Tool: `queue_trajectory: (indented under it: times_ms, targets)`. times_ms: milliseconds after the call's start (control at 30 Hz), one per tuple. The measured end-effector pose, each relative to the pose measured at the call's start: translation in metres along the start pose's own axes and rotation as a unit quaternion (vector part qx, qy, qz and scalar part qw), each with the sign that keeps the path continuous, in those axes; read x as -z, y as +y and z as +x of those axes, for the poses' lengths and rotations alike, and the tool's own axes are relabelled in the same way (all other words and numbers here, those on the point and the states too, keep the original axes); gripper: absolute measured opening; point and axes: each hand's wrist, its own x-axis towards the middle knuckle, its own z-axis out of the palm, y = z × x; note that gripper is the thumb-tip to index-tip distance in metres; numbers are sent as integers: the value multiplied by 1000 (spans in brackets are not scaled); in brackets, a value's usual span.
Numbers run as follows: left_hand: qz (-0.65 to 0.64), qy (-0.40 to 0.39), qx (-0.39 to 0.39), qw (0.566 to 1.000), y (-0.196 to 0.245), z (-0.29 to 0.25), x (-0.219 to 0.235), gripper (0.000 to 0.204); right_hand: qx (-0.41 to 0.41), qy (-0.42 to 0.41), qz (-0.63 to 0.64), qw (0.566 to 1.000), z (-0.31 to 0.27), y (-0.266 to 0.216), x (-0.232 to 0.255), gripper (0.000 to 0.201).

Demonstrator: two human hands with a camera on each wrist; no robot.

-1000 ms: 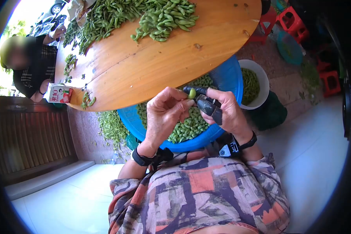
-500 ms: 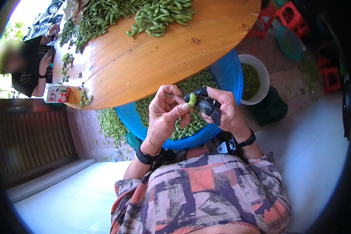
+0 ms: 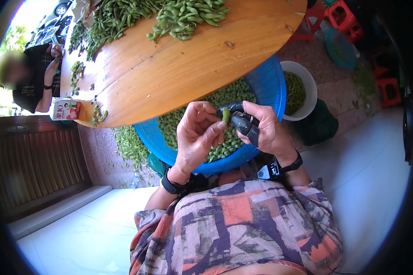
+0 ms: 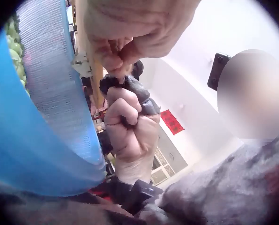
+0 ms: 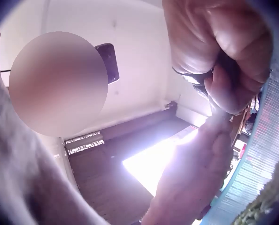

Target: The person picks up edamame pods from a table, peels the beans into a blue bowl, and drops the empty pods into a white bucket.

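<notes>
A green soybean pod (image 3: 226, 115) is pinched between both hands over a blue basin (image 3: 141, 142) of shelled green beans (image 3: 229, 142). My left hand (image 3: 195, 137) holds the pod's near end with the thumb tip, its other fingers curled. The right hand (image 3: 270, 130) grips it with thumb and forefinger, both wrapped in black covers (image 3: 245, 124). In the left wrist view the fingertips of the left hand (image 4: 139, 28) meet the covered tips of the right hand (image 4: 132, 131); the pod is hidden there. The right wrist view also shows the fingertips together.
A wooden table (image 3: 170, 78) overhangs the basin, with a heap of pods (image 3: 188, 18) on it and a drink carton (image 3: 65, 110) at its left end. To the right stand a white bucket (image 3: 309, 87) and red stools (image 3: 342, 20). Another person (image 3: 32, 78) sits at the far left.
The pod now shows more of its length and stands more upright between the fingers. The hands have stayed together over the basin, and the head view has shifted slightly.
</notes>
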Motion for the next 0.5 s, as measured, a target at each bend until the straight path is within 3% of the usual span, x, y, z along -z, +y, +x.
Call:
queue_trajectory:
  times_ms: [67, 133, 200, 233, 333, 400, 433, 467, 500]
  targets:
    - [-152, -39, 96, 983, -2, 3, 6, 28, -20, -16, 25, 999, -1, 2, 2, 10]
    - [-203, -60, 122, 970, -7, 6, 9, 31, -40, -33, 49, 997, 0, 3, 4, 10]
    - [-356, -112, 176, 911, -14, 7, 12, 34, -117, -83, 257, 956, 1, 4, 8, 11]
    - [-392, -126, 180, 893, -20, 7, 13, 37, -118, -83, 257, 956, 0, 4, 8, 11]
    - [-359, -143, 194, 902, -14, 8, 13, 34, -118, -79, 260, 955, 0, 0, 8, 9]
    - [-315, -122, 193, 921, -9, 7, 9, 35, -79, -26, 28, 996, -1, -4, 8, 3]
    - [-235, -111, 161, 952, -9, 8, 7, 36, -79, -25, 28, 996, 1, -2, 8, 3]
    - [-154, -99, 128, 975, -9, 8, 6, 37, 33, -6, -118, 993, 3, 3, 6, 8]
    - [-74, -81, 133, 985, -9, 7, 6, 34, 142, 13, -259, 955, 4, 5, 5, 12]
